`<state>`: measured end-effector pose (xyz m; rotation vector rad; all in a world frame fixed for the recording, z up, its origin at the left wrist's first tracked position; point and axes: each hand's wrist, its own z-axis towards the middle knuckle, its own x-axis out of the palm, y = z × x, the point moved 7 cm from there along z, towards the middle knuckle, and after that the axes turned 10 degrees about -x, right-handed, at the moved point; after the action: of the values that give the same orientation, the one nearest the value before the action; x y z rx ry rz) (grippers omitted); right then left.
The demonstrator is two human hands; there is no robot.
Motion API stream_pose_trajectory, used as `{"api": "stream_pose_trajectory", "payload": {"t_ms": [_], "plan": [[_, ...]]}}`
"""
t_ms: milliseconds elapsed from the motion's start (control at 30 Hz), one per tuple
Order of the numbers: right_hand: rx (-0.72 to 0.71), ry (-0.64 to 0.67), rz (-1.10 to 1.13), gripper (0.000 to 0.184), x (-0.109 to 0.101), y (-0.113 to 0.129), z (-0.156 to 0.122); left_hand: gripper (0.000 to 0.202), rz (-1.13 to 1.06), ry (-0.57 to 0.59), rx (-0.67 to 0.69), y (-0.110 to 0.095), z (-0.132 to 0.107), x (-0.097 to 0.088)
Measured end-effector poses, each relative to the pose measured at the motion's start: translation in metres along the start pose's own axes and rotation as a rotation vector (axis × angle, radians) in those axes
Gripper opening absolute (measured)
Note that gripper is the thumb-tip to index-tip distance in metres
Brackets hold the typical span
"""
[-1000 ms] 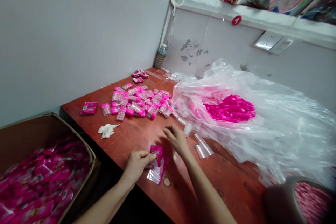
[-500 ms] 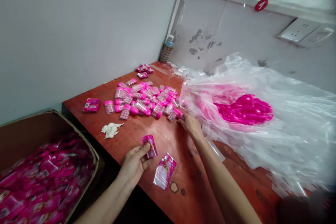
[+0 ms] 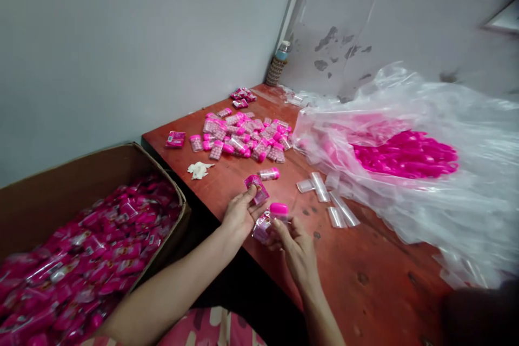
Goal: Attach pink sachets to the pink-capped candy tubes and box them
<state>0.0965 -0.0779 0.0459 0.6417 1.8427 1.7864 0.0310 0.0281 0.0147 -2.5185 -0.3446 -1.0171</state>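
My left hand (image 3: 240, 214) pinches a small pink printed packet (image 3: 256, 188) between thumb and fingers, just above the red-brown table (image 3: 365, 275). My right hand (image 3: 295, 243) is closed on a small clear bottle with a pink cap (image 3: 272, 218), held close beside the left hand near the table's front edge. One more pink-capped bottle (image 3: 269, 174) lies on the table just beyond my hands. Further back sits a pile of several filled pink-capped bottles (image 3: 245, 138).
A cardboard box (image 3: 87, 167) of pink packets stands at the left, below the table edge. A large clear plastic bag (image 3: 409, 173) with pink caps covers the right side. Clear tubes (image 3: 336, 208), a white crumpled scrap (image 3: 199, 169) and a lone packet (image 3: 175, 139) lie about.
My right hand came back from the bottle pile to the front edge with a bottle in it. My left hand kept its packet. The view shifted down and left.
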Motion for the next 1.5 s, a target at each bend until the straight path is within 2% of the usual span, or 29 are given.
{"api": "stream_pose_trajectory", "payload": {"t_ms": [100, 200, 300, 433, 533, 667, 900, 1067, 1300, 1433, 1500], "plan": [[-0.018, -0.015, 0.004, 0.026, 0.005, -0.004, -0.010, 0.008, 0.015, 0.056, 0.007, 0.009, -0.006, 0.003], [-0.038, -0.053, 0.002, 0.025, 0.003, -0.004, -0.014, 0.010, 0.036, 0.126, 0.024, 0.017, -0.012, 0.008], [-0.048, -0.075, -0.002, 0.025, -0.001, -0.003, -0.016, 0.016, 0.102, 0.145, 0.033, 0.025, -0.019, 0.011], [-0.039, -0.036, 0.076, 0.024, 0.000, -0.007, -0.018, 0.024, 0.223, 0.176, 0.063, 0.026, -0.026, 0.015], [-0.014, 0.009, 0.177, 0.023, 0.004, -0.012, -0.018, 0.026, 0.311, 0.248, 0.068, 0.025, -0.028, 0.019], [-0.046, -0.019, 0.155, 0.024, 0.002, -0.012, -0.018, 0.027, 0.436, 0.361, 0.055, 0.025, -0.030, 0.022], [-0.089, -0.053, 0.047, 0.021, -0.001, -0.008, -0.018, 0.025, 0.613, 0.349, 0.007, 0.026, -0.028, 0.018], [-0.023, 0.069, 0.317, 0.020, 0.007, -0.014, -0.016, 0.026, 0.762, 0.402, -0.008, 0.026, -0.029, 0.021], [-0.054, -0.044, 0.157, 0.018, -0.001, -0.014, -0.017, 0.025, 0.699, 0.413, -0.042, 0.036, -0.030, 0.018], [-0.017, -0.008, 0.367, 0.021, 0.004, -0.018, -0.018, 0.025, 0.677, 0.468, -0.142, 0.044, -0.035, 0.019], [0.001, -0.024, 0.462, 0.026, 0.004, -0.022, -0.019, 0.023, 0.660, 0.448, -0.179, 0.044, -0.035, 0.016]]}}
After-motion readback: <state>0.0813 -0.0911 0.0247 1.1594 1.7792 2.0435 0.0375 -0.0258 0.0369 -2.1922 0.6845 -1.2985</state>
